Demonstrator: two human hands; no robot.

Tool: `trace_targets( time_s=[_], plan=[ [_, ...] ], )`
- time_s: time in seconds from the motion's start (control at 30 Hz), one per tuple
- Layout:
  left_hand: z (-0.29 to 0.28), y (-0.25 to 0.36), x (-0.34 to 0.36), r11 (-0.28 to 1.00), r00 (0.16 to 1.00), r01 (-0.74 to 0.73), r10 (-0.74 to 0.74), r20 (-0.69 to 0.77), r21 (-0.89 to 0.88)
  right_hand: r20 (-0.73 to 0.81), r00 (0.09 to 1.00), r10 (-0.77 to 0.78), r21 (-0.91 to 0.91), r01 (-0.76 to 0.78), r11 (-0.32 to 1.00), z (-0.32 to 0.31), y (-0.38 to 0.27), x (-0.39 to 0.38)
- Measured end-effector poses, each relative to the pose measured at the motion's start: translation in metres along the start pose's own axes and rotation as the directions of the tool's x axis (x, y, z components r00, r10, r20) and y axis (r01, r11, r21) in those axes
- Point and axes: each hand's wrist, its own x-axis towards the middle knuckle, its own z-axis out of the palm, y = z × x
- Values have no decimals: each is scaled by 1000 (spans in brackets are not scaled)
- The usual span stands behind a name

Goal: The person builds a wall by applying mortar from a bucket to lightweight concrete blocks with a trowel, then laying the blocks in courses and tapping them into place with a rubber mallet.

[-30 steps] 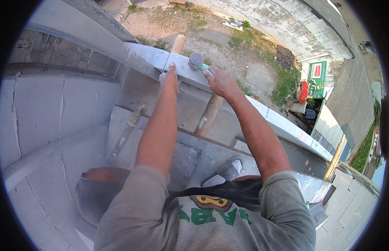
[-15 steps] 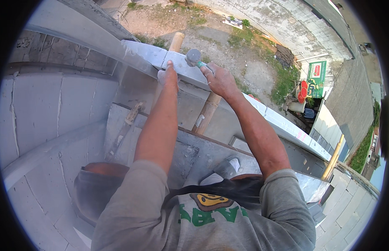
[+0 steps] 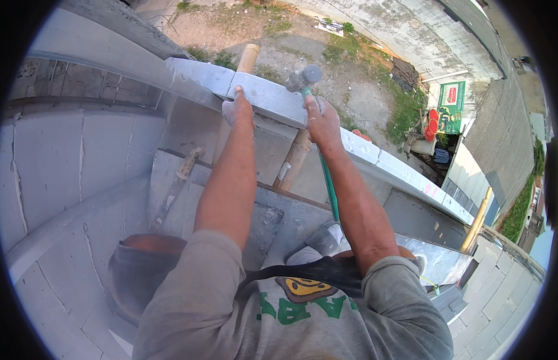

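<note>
The white block wall [image 3: 273,101] slants across the view from upper left to lower right. The left hand [image 3: 240,112] is at the wall's near edge, its thumb lying on the top beside a joint between two blocks; the other fingers are partly hidden, so I cannot tell whether they grasp the block or only press on it.

The right hand [image 3: 322,120] is clenched around a hammer [image 3: 313,74], just above the wall and to the right of the left hand. The hammer's grey, slightly blurred head shows past the wall's far edge, and its green handle runs back on the near side, below the right forearm.

A bamboo pole [image 3: 249,58] sticks out beyond the wall near the left hand, and another pole [image 3: 292,161] lies on its near side. A grey shoe [image 3: 325,239] is on the board [image 3: 261,231] on the wall's near side. Beyond the wall lie a dirt yard [image 3: 363,102] and, farther right, a green banner [image 3: 451,117].
</note>
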Motion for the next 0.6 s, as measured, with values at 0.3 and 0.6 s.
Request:
trace_targets(
  time_s=[0.3, 0.6],
  plan=[
    [-4, 27, -23, 991, 999, 35, -31, 32, -132, 664, 577, 476, 663, -748, -20, -22, -11, -131],
    [-8, 28, -17, 994, 990, 101, -96, 103, -37, 600, 534, 596, 797, -461, -389, 39, 99, -126]
  ],
)
